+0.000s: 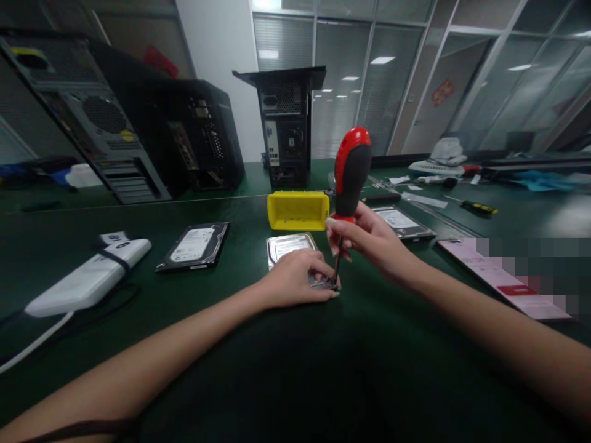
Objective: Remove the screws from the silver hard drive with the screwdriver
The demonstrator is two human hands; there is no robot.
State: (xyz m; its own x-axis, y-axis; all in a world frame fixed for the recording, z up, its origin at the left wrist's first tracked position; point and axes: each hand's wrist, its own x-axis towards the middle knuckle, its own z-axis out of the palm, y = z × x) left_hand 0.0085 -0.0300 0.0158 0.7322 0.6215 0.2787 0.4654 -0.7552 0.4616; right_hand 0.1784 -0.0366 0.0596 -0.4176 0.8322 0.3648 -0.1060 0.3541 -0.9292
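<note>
The right hand [369,240] grips a red and black screwdriver [353,169] low down, its fingers pinched around the narrow part just below the thick handle. The screwdriver stands nearly upright, handle up and leaning a little to the right, with its blade pointing down at a small metal part [317,282] on the worktop [388,301]. The left hand [298,277] is curled over that part and holds it down near the middle of the worktop, its fingertips around the lower end of the blade. Whether the tip sits in a screw is too small to tell.

Just beyond the left hand lies a silver hard drive [287,243], partly covered by the fingers. Behind it is a yellow tray [298,210], its open side facing near. A black hard drive [192,245] with a white label lies to the left, and farther left is a white power strip [96,277] with a dark cable. To the right, past the right wrist, are another hard drive [401,223] and a flat pink packet [498,274]. A screwdriver with a yellow and black handle [479,208] lies at the far right. Three computer cases [290,135] stand along the far left and middle.
</note>
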